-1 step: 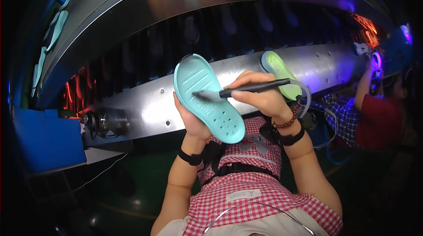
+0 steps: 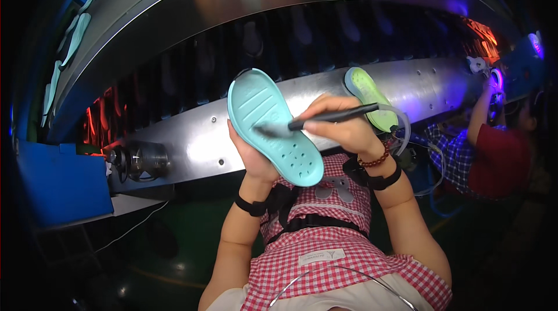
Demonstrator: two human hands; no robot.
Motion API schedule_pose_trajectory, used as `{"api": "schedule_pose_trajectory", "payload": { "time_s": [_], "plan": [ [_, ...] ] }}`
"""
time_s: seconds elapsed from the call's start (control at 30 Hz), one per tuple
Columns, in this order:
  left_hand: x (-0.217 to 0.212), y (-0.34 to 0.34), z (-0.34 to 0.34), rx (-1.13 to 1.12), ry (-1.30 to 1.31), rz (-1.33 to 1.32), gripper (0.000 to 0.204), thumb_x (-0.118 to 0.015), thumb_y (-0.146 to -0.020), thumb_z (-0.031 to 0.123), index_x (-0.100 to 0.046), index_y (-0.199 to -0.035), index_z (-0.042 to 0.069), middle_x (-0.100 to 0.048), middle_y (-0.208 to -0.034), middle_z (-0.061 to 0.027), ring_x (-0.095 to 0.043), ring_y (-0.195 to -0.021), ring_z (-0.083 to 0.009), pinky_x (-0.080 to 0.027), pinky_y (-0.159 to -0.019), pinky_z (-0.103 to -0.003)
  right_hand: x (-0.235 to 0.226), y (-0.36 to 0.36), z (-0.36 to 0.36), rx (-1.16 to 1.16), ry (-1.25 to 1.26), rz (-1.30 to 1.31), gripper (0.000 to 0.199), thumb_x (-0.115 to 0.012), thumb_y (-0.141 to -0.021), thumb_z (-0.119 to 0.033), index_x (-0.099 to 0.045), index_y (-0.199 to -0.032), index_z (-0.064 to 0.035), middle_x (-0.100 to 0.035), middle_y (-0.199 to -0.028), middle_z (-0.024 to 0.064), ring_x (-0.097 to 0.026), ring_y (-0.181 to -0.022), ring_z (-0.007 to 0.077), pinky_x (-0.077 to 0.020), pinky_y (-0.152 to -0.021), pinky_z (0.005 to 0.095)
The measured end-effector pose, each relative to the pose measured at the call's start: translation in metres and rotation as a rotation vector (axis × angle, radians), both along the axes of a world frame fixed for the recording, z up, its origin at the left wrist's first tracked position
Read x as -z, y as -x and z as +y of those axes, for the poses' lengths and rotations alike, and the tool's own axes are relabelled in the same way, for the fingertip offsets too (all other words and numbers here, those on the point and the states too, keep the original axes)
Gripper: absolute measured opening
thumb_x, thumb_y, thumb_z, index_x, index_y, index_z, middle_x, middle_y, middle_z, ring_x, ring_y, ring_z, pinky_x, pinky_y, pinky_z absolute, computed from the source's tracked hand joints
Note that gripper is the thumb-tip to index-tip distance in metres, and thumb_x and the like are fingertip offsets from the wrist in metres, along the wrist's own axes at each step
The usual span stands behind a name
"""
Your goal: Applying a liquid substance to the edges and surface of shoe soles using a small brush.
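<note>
A turquoise shoe sole (image 2: 253, 102), with raised bars at its far end and small holes at its near end, rests tilted in my left hand (image 2: 254, 158). My fingers are wrapped round its left edge and underside. My right hand (image 2: 343, 125) is closed round the black handle of a brush (image 2: 334, 116) with a pale hose at its rear end. The blurred bristles lie over the middle of the sole's face, apparently touching it. Beyond my right hand, a yellow-green sole (image 2: 381, 118) with a light blue edge lies on the metal ledge.
The metal ledge (image 2: 197, 133) runs across in front of me, beside a dark conveyor (image 2: 221, 61) carrying dim soles. A glass jar (image 2: 148, 160) and a blue box (image 2: 64, 183) stand left. More turquoise soles (image 2: 75, 38) line the upper left. Another person (image 2: 488, 148) works at right.
The turquoise sole has shifted very slightly up and left. The brush has shifted a little across its face, with the bristles still over the middle.
</note>
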State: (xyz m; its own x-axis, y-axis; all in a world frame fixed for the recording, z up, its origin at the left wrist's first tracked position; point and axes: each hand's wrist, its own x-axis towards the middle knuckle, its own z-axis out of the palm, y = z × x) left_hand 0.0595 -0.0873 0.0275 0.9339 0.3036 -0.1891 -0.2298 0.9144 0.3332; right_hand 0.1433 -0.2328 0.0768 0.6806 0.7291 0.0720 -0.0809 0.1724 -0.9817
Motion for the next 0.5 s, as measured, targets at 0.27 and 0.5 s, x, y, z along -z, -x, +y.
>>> {"api": "schedule_pose_trajectory", "payload": {
  "time_s": [0.27,0.5],
  "plan": [
    [-0.009,-0.014,0.008,-0.503,-0.292,0.168,0.079,-0.012,-0.081,0.068,-0.047,-0.116,0.006,-0.058,-0.091,-0.0168,-0.058,-0.075,-0.0291,-0.05,-0.068,-0.041,0.008,0.003,-0.008,-0.03,-0.015,-0.316,0.02,-0.07,-0.068,-0.004,-0.068,-0.088,-0.0027,-0.062,-0.082,0.0082,-0.057,-0.075,0.0146,-0.0462,-0.069,0.0248],
    [-0.016,-0.005,0.023,-0.355,-0.347,-0.202,0.088,-0.015,-0.076,0.076,-0.045,-0.121,0.007,-0.056,-0.095,-0.0186,-0.056,-0.078,-0.0292,-0.046,-0.073,-0.041,0.009,0.006,-0.019,-0.061,-0.059,-0.365,0.023,-0.069,-0.067,0.0,-0.067,-0.09,-0.003,-0.065,-0.085,0.0095,-0.058,-0.079,0.018,-0.0468,-0.073,0.0278]
  ]
}}
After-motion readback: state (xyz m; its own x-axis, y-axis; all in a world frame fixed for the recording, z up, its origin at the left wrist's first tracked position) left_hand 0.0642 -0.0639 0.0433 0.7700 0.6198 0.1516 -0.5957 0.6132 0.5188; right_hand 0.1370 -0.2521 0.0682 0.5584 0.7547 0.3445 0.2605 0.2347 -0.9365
